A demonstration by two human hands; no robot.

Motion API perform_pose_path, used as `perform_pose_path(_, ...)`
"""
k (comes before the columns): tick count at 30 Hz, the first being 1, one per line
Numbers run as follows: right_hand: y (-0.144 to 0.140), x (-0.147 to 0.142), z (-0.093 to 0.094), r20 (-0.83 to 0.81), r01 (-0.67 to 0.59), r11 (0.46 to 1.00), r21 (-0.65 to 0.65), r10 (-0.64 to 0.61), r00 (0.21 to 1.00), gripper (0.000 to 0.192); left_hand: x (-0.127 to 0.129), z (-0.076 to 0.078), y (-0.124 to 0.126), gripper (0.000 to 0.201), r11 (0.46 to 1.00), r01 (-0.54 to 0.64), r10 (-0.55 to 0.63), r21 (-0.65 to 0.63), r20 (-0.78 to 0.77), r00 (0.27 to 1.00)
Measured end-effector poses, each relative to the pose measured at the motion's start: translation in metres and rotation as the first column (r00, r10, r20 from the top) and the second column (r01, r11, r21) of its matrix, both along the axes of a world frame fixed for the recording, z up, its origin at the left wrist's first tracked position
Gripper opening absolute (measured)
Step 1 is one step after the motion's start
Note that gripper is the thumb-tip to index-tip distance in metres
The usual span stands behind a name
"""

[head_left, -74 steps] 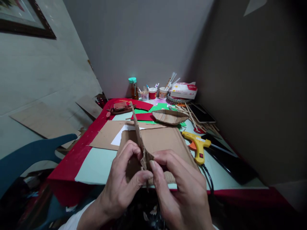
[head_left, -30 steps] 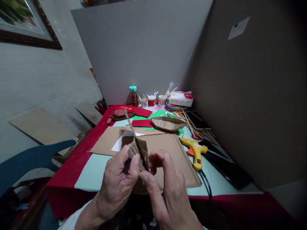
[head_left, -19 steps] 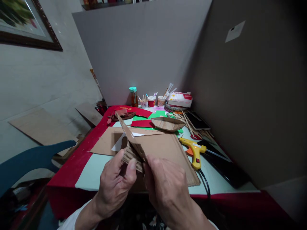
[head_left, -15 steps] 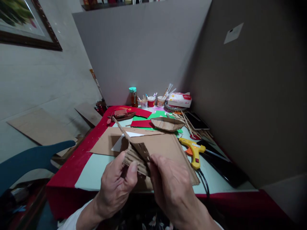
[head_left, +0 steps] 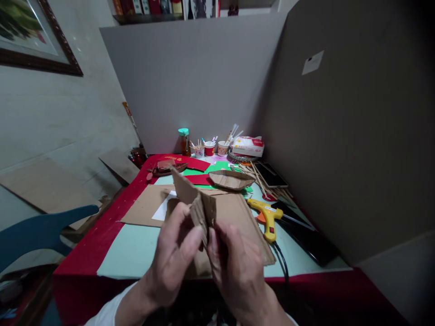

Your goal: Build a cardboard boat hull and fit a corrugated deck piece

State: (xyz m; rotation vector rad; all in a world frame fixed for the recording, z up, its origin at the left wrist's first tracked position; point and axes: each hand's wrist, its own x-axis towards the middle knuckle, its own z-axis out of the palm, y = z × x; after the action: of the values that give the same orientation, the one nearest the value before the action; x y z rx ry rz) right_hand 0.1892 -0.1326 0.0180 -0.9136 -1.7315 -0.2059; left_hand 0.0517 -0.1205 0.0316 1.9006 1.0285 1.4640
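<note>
Fingers, left hand [head_left: 173,260]: thumb and fingers [head_left: 190,240] clamped on the near end of the cardboard piece [head_left: 195,203], thumb pressed to its left face.
Fingers, right hand [head_left: 238,267]: curled together, tips closed on the same near end from the right side; palm faces away, so the exact contact is hidden.
Cardboard piece: corrugated, folded, held up in the air above the near edge of the worktop [head_left: 136,246]; its free end points away and to the left.
Below the hands: a flat cardboard sheet [head_left: 244,217] lying on the worktop, with a white paper [head_left: 165,209] partly under it.
Right of the sheet: yellow glue gun [head_left: 267,217], lying on its side just beside the sheet, cord trailing toward the near edge.
Further back: cardboard boat hull [head_left: 231,179] on green and red paper; wooden sticks [head_left: 256,174] to its right.
Far edge: bottle with teal cap [head_left: 184,141], small cups [head_left: 210,148] holding sticks.
Left, off the worktop: blue chair [head_left: 37,231].
</note>
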Motion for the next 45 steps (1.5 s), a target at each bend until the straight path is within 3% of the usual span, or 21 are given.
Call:
perform_pose_path(3, 0.000, -0.010, -0.002, -0.115, -0.004, 0.999, 0.034, 0.008, 0.993, 0.015, 0.006, -0.003, -0.008, 0.018, 0.997, 0.074, -0.075, -0.018, -0.079, 0.994)
perform_pose_path(7, -0.001, -0.013, 0.000, -0.225, -0.193, 0.980, -0.057, 0.176, 0.958, 0.024, 0.005, -0.003, -0.013, 0.030, 0.999, -0.025, 0.020, -0.035, -0.135, 0.991)
perform_pose_path(9, -0.003, -0.011, 0.000, -0.274, -0.257, 0.961, -0.101, 0.221, 0.936, 0.026, 0.004, -0.001, -0.013, 0.031, 0.992, -0.087, 0.106, 0.092, -0.224, 0.969)
perform_pose_path(12, -0.004, -0.009, 0.001, -0.298, -0.279, 0.952, -0.126, 0.232, 0.926, 0.026, 0.003, 0.002, -0.012, 0.025, 0.932, -0.145, 0.279, 0.332, -0.402, 0.872)
perform_pose_path(15, -0.002, -0.007, 0.001, -0.284, -0.278, 0.952, -0.125, 0.234, 0.930, 0.025, 0.002, 0.001, -0.012, 0.022, 0.902, -0.154, 0.349, 0.404, -0.470, 0.810)
perform_pose_path(21, 0.003, 0.004, 0.009, -0.183, -0.239, 0.965, -0.109, 0.217, 0.959, 0.026, 0.000, 0.000, -0.010, 0.029, 0.901, -0.129, 0.331, 0.413, -0.466, 0.821)
perform_pose_path(29, 0.007, 0.025, 0.018, -0.340, -0.328, 0.898, -0.293, 0.223, 0.914, 0.018, -0.003, 0.011, -0.013, 0.029, 0.960, -0.125, 0.232, 0.252, -0.460, 0.857)
perform_pose_path(33, 0.007, 0.017, 0.016, -0.350, -0.238, 0.945, -0.223, 0.150, 0.924, 0.021, 0.002, 0.013, -0.010, 0.027, 0.970, -0.094, 0.191, 0.226, -0.460, 0.867)
perform_pose_path(36, 0.004, 0.013, 0.013, -0.159, -0.120, 0.975, -0.187, 0.090, 0.983, 0.026, 0.004, 0.012, -0.009, 0.028, 0.940, -0.119, 0.261, 0.319, -0.451, 0.854)
perform_pose_path(39, 0.002, 0.010, 0.009, 0.024, -0.065, 0.981, -0.185, 0.070, 0.997, 0.011, 0.004, 0.008, -0.008, 0.030, 0.913, -0.170, 0.326, 0.370, -0.414, 0.850)
perform_pose_path(45, 0.011, -0.009, 0.003, -0.017, 0.021, 0.999, 0.035, -0.020, 1.000, 0.018, 0.002, -0.001, 0.000, 0.023, 0.934, -0.176, 0.283, 0.312, -0.341, 0.896)
